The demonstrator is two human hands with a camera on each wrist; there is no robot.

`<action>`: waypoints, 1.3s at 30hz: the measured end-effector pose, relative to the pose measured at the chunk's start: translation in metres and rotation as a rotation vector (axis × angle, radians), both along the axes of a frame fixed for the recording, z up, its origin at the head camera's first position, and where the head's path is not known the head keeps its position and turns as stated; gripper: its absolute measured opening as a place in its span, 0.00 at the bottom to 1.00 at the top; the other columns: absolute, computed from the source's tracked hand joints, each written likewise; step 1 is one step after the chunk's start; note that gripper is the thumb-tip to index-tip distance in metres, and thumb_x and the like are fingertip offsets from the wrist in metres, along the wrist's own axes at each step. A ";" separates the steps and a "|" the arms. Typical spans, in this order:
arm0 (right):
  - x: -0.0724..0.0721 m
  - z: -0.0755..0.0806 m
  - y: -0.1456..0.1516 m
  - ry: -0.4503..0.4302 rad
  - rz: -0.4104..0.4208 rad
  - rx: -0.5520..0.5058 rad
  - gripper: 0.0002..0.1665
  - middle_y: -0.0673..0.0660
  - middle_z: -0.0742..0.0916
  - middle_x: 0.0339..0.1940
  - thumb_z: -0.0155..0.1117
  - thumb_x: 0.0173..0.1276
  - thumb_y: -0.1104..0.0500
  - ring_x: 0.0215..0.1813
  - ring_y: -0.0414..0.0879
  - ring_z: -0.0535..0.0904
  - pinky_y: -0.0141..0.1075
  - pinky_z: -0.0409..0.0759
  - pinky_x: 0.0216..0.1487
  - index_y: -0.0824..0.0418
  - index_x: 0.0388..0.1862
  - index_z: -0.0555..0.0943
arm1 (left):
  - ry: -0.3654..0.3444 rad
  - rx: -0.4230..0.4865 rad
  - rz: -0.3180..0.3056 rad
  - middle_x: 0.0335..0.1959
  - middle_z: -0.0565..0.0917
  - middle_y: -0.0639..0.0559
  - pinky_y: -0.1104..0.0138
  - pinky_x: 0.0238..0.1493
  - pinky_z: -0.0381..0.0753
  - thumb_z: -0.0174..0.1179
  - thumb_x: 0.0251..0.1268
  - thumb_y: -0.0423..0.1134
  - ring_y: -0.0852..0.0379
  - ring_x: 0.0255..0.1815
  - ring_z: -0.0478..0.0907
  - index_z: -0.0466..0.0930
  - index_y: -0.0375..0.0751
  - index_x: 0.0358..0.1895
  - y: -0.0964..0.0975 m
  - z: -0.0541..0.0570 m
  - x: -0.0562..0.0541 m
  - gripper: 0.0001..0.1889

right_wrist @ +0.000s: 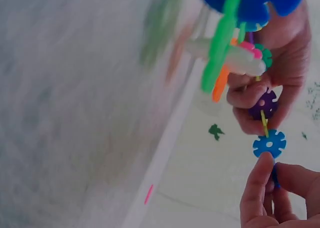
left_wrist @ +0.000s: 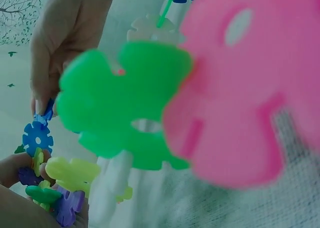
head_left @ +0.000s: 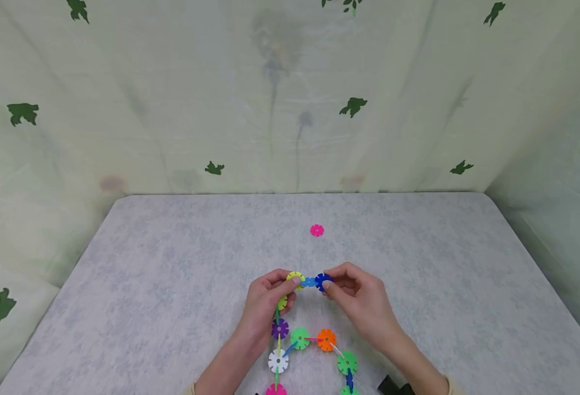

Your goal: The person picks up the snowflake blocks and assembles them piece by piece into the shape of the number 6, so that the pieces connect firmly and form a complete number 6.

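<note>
My left hand (head_left: 262, 307) pinches a yellow notched flower disc (head_left: 294, 275) above the table. A light blue disc (head_left: 308, 282) links it to a dark blue disc (head_left: 321, 279), which my right hand (head_left: 364, 302) pinches between thumb and fingers. From my left hand the chain of joined discs hangs toward me, with a purple disc (head_left: 280, 329), a white disc (head_left: 278, 361), a green disc (head_left: 300, 338) and an orange disc (head_left: 326, 340) among them. Close to the left wrist camera, a pink disc (left_wrist: 240, 87) and another green disc (left_wrist: 110, 102) cover much of that view.
One loose pink disc (head_left: 316, 230) lies on the grey table (head_left: 171, 247) beyond my hands. A black object (head_left: 390, 385) shows at the near edge beside my right forearm. Behind the table hangs a pale curtain (head_left: 196, 109) with green leaf shapes.
</note>
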State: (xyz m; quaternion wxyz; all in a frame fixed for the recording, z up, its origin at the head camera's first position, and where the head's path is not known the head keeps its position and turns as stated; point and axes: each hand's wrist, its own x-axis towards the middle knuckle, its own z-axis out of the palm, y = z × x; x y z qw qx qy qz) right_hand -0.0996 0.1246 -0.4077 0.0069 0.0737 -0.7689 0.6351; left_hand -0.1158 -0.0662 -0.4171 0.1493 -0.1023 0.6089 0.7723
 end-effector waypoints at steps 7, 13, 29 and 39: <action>-0.004 -0.004 0.000 -0.121 0.024 -0.076 0.07 0.59 0.86 0.37 0.65 0.67 0.68 0.39 0.63 0.84 0.39 0.84 0.42 0.63 0.44 0.83 | -0.014 -0.005 -0.014 0.26 0.81 0.48 0.71 0.24 0.68 0.67 0.63 0.38 0.57 0.22 0.70 0.80 0.34 0.39 -0.001 -0.002 0.000 0.10; -0.028 -0.009 0.024 -0.133 0.206 0.015 0.11 0.56 0.88 0.40 0.65 0.71 0.56 0.42 0.61 0.83 0.44 0.84 0.44 0.59 0.47 0.86 | 0.040 0.009 -0.057 0.26 0.80 0.46 0.70 0.24 0.69 0.64 0.66 0.38 0.55 0.23 0.70 0.78 0.34 0.39 -0.003 -0.005 0.000 0.09; -0.164 -0.020 0.035 0.005 0.314 0.662 0.20 0.57 0.84 0.52 0.61 0.71 0.62 0.53 0.52 0.78 0.46 0.78 0.54 0.60 0.62 0.79 | 0.029 -0.044 -0.086 0.32 0.82 0.47 0.68 0.31 0.76 0.63 0.67 0.40 0.54 0.31 0.75 0.80 0.34 0.49 -0.005 -0.006 -0.003 0.13; -0.174 -0.023 0.020 0.007 0.325 0.721 0.12 0.55 0.83 0.41 0.71 0.63 0.63 0.42 0.50 0.75 0.42 0.76 0.45 0.56 0.45 0.81 | 0.021 -0.034 -0.087 0.33 0.82 0.48 0.68 0.32 0.77 0.61 0.69 0.39 0.55 0.31 0.76 0.80 0.35 0.50 -0.008 -0.004 -0.001 0.13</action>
